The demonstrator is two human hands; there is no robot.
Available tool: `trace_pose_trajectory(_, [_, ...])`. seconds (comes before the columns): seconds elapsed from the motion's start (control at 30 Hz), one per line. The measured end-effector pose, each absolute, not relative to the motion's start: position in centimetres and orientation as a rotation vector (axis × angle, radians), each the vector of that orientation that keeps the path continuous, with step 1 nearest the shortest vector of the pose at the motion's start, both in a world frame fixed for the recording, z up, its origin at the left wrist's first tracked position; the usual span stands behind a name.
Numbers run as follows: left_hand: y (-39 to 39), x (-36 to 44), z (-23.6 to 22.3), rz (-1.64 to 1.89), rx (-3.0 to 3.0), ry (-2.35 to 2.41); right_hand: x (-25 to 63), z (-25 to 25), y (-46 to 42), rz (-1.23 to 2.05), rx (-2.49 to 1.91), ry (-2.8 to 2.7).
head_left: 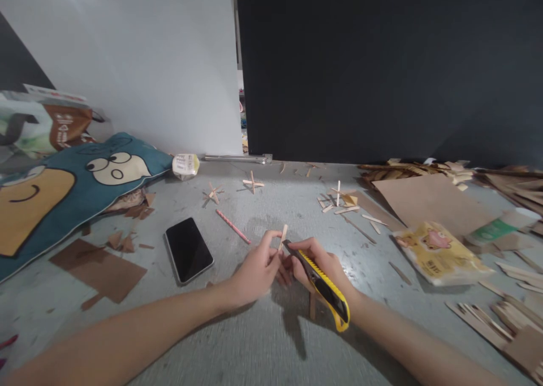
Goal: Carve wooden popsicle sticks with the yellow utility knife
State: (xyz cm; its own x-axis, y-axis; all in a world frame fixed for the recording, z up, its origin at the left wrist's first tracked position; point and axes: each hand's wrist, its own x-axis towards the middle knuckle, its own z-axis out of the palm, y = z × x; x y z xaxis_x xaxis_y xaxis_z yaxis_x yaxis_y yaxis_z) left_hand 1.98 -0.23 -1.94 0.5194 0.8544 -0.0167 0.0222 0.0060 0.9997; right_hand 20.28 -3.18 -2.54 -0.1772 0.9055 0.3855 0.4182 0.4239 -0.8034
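Note:
My left hand [259, 267] pinches a short piece of wooden craft stick [284, 231], whose pale end points up past the fingertips. Close against it, my right hand [324, 261] grips a yellow and black utility knife [323, 283]. The knife's front end is at the stick, and its yellow tail sticks out toward me. Whether the blade touches the wood is hidden by my fingers. A pink striped straw-like rod [232, 226] lies just beyond my left hand. Under my right wrist, a small strip of wood [313, 306] rests on the table.
A black phone [189, 250] and brown cardboard [99, 270] lie left, beside a blue cushion [123, 165]. Small crossed-stick shapes [253, 182] stand farther back. On the right are cut stick pieces [339, 202], a yellow tissue pack [441, 253] and many loose sticks [483, 324].

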Motion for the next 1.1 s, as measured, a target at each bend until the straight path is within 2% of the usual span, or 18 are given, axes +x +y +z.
trace_pose_trajectory(0.83, [0.1, 2.1, -0.6, 0.822, 1.225, 0.835, 19.8, -1.8, -4.0, 0.465, -1.111, -1.779])
trace_pose_trajectory(1.1, [0.2, 2.0, -0.5, 0.810, 1.249, 0.813, 20.3, -1.7, -4.2, 0.543, -1.136, -1.742])
